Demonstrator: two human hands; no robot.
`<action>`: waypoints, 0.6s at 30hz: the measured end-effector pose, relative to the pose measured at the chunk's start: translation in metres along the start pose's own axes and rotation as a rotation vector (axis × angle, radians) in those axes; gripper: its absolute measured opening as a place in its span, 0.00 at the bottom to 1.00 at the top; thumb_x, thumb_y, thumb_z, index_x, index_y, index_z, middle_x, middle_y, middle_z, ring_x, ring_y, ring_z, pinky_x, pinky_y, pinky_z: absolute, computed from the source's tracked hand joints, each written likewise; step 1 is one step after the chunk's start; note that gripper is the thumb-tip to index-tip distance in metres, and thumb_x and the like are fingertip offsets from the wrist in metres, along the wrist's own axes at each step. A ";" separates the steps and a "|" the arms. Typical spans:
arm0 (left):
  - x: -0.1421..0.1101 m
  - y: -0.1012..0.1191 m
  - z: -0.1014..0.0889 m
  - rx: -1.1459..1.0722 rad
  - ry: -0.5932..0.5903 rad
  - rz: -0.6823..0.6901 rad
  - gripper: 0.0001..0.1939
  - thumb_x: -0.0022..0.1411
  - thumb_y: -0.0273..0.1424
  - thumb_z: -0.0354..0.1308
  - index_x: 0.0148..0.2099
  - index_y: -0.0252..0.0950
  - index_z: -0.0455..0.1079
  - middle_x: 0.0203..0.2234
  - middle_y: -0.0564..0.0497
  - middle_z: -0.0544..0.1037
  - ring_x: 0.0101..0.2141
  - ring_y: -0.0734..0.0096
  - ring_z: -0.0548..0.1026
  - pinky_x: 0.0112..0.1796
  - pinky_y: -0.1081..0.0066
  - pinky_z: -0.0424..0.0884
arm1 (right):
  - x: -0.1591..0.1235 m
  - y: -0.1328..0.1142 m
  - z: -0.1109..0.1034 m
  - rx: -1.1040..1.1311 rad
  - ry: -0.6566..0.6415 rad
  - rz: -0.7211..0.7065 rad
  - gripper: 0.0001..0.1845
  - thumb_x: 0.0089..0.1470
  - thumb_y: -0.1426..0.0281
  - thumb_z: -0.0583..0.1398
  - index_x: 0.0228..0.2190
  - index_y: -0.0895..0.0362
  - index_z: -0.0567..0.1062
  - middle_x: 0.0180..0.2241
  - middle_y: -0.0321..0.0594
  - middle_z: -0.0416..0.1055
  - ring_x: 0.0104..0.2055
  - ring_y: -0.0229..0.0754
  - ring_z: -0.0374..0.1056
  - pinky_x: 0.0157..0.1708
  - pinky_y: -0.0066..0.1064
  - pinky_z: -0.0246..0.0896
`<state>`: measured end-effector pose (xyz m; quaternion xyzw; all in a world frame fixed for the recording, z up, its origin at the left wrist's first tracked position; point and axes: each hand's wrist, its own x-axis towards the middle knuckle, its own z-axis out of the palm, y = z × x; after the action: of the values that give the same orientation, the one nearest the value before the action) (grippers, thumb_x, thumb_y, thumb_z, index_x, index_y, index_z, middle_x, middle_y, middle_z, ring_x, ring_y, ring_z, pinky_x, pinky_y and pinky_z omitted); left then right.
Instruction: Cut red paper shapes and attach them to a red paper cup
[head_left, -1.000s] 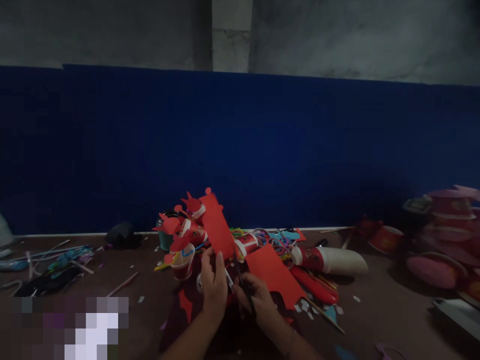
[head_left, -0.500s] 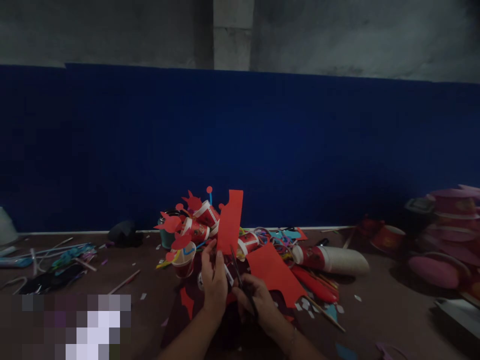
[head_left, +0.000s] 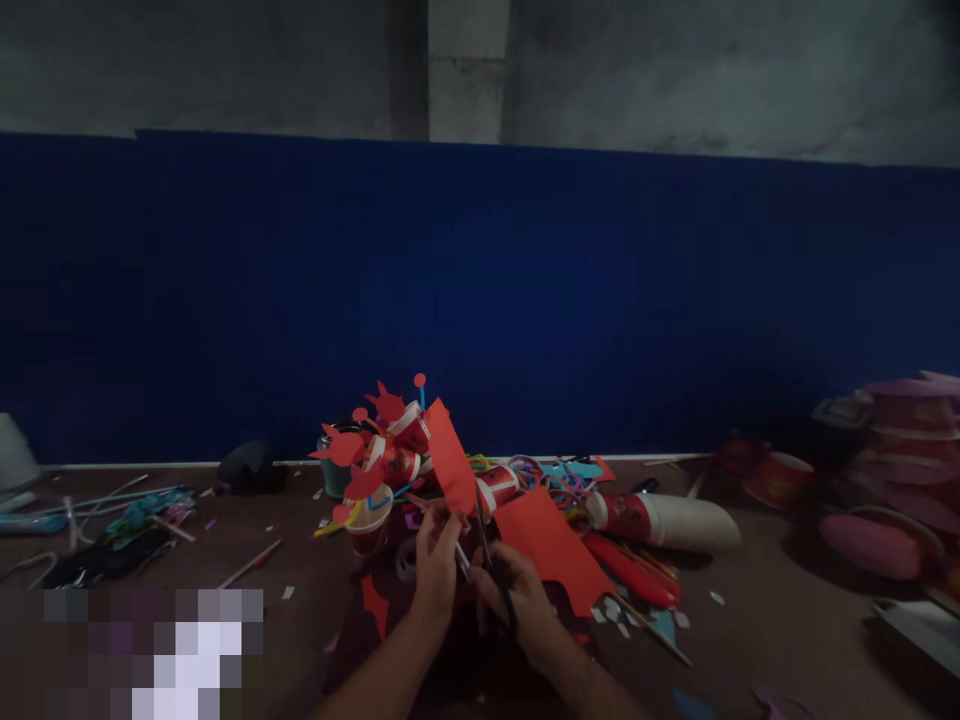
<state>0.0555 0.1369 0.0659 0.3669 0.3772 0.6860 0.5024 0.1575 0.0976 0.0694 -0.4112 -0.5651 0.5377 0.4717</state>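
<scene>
My left hand (head_left: 437, 560) pinches the lower end of a strip of red paper (head_left: 452, 455), which leans up and to the left. In my right hand (head_left: 514, 590) is a pair of dark-handled scissors (head_left: 484, 530), blades pointing up beside the paper's lower right edge. I cannot tell whether the blades touch the paper. Just right of the scissors lies a larger red sheet (head_left: 551, 545) with cut edges. Behind the left hand stand red paper cups (head_left: 369, 520) decorated with red paper shapes and bent straws.
A stack of red cups joined to a white tube (head_left: 690, 522) lies to the right, near a red pouch-like thing (head_left: 637, 575). Paper scraps (head_left: 615, 612) litter the brown table. Straws and ribbons (head_left: 142, 510) lie at left, and pink-and-red crafts (head_left: 907, 460) stand at far right.
The red paper strip has tipped from nearly upright to leaning left, and its top is lower. My left fingers have curled in around its lower end. The scissors have shifted slightly.
</scene>
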 end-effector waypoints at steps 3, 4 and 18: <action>-0.006 0.013 0.003 0.117 0.020 0.088 0.10 0.53 0.38 0.58 0.33 0.37 0.68 0.22 0.56 0.71 0.24 0.75 0.68 0.28 0.76 0.64 | 0.001 0.006 0.000 -0.016 -0.023 0.017 0.20 0.43 0.55 0.63 0.25 0.57 0.64 0.11 0.25 0.60 0.11 0.30 0.56 0.12 0.20 0.48; -0.007 0.017 0.003 0.162 0.042 0.130 0.09 0.54 0.37 0.57 0.33 0.37 0.68 0.23 0.55 0.72 0.25 0.74 0.68 0.29 0.76 0.65 | 0.002 0.008 0.000 -0.013 -0.032 0.024 0.20 0.42 0.55 0.63 0.24 0.56 0.64 0.11 0.25 0.60 0.11 0.30 0.56 0.12 0.20 0.48; -0.005 0.008 0.000 0.198 0.214 0.079 0.14 0.52 0.42 0.58 0.37 0.39 0.68 0.32 0.51 0.73 0.35 0.67 0.71 0.34 0.72 0.67 | 0.001 0.009 -0.001 0.044 -0.043 0.026 0.21 0.39 0.55 0.65 0.25 0.57 0.65 0.12 0.25 0.60 0.11 0.29 0.55 0.12 0.20 0.50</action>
<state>0.0530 0.1300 0.0720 0.3540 0.4798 0.6999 0.3932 0.1575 0.0995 0.0607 -0.3964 -0.5576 0.5648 0.4616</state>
